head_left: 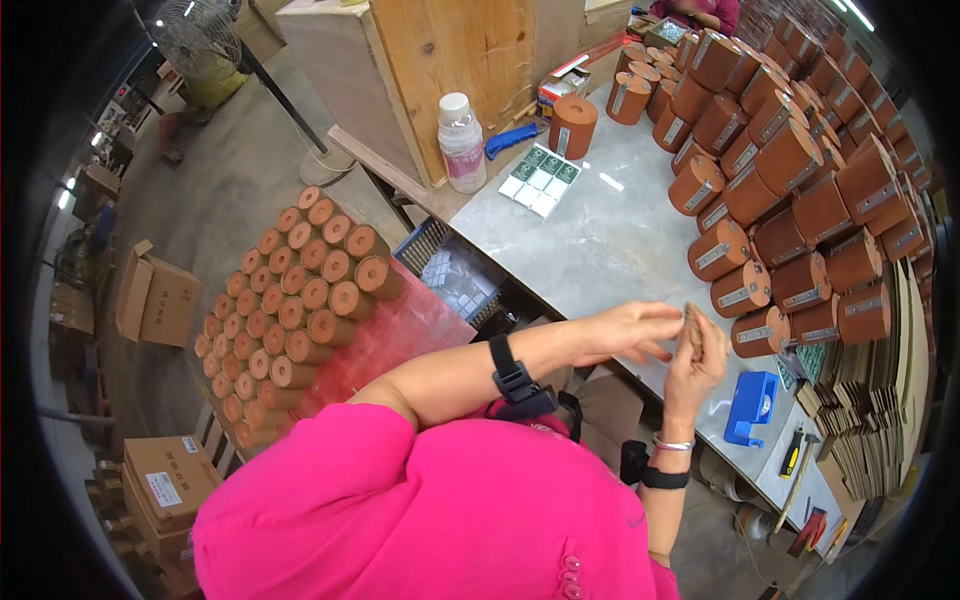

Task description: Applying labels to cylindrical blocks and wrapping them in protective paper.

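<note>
Over the near part of the grey tabletop (530,240), my two hands come close together. My right hand (700,360) has its fingers closed round a small, thin brown piece (690,322), mostly covered by the fingers; its kind cannot be made out. My left hand (628,332) is stretched toward it, fingers extended and slightly apart, with nothing seen in them. To the right of my hands lie stacked reddish-brown cylinders (720,248), many with a metal strip on the side. A blue tape dispenser (752,408) sits just right of my right wrist.
A sheet of green-and-white labels (540,180), a white-capped bottle (461,145) and a blue-handled tool (512,140) lie farther back. Flat cardboard pieces (860,420) are stacked at right, near a hammer (797,475). More cylinders (300,300) stand on a red board (425,315) at left.
</note>
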The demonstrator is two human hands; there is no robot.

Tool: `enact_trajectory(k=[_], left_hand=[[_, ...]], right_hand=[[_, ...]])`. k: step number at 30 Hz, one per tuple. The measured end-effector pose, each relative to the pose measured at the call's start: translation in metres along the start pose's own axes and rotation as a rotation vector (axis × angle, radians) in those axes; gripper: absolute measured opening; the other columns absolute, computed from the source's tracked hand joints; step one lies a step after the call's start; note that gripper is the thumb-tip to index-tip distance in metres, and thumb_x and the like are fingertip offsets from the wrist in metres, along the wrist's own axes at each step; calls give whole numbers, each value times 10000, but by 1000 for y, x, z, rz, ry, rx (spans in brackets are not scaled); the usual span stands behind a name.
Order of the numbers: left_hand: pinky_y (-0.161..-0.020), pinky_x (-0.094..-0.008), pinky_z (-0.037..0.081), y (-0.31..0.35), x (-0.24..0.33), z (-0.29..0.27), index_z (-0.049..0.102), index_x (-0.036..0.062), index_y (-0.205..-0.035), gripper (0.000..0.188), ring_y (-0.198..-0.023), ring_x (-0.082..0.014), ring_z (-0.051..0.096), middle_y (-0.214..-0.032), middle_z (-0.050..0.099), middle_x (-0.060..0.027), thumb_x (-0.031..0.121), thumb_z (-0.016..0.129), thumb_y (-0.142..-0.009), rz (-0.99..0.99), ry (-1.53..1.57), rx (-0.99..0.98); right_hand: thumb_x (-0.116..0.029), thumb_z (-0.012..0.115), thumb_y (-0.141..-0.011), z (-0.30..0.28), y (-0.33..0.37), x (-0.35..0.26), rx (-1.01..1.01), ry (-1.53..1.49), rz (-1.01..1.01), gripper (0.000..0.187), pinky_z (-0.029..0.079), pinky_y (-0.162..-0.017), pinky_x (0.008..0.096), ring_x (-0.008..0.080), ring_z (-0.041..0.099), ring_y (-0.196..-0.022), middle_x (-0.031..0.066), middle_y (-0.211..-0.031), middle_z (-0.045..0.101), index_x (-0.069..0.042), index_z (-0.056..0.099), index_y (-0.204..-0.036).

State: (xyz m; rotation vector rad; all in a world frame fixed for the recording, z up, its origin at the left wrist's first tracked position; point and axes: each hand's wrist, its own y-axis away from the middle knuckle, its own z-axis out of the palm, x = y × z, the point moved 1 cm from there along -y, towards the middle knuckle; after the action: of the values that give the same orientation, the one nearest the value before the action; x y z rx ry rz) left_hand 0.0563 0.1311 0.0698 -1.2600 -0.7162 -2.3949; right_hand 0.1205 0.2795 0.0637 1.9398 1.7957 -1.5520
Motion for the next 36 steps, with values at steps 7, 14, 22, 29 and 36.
enact_trajectory(k=[7,14,22,29,36], left_hand=[[-992,-443,439,-21,40,-165,505,-58,-1289,602,-1173,-396,538,-1302,523,-260,303,689,-843,396,-1191,1118],[-1070,-438,379,-73,82,-213,349,-96,-1381,882,-1287,-419,425,-1384,417,-304,305,800,-737,548,-1078,1233],[-1096,-425,353,-117,112,-241,210,-17,-1456,1127,-1330,-391,393,-1403,411,-281,286,888,-608,464,-790,1244],[-1096,-451,355,-96,118,-152,284,55,-1466,1093,-1336,-407,374,-1464,323,-261,250,900,-585,1013,-1379,1305],[-1113,-438,354,-193,75,-108,252,36,-1471,1066,-1354,-411,353,-1462,339,-241,246,880,-636,608,-1043,700]], right_hand=[[-99,656,-862,-48,29,82,-47,530,89,331,452,-904,405,321,580,-1028,148,-1132,655,-40,658,-1187],[-250,707,-843,-52,49,75,-28,615,163,608,362,-1022,508,430,445,-1239,203,-1354,524,-29,503,-1372],[-199,716,-822,-49,60,78,-63,603,167,592,342,-1041,507,435,433,-1248,220,-1367,499,-29,519,-1354],[-199,699,-819,-33,64,82,24,624,156,548,359,-1009,517,407,414,-1277,200,-1379,489,-51,544,-1323],[-229,686,-815,-27,64,81,67,693,206,519,360,-1006,517,400,428,-1276,155,-1373,507,-80,570,-1298]])
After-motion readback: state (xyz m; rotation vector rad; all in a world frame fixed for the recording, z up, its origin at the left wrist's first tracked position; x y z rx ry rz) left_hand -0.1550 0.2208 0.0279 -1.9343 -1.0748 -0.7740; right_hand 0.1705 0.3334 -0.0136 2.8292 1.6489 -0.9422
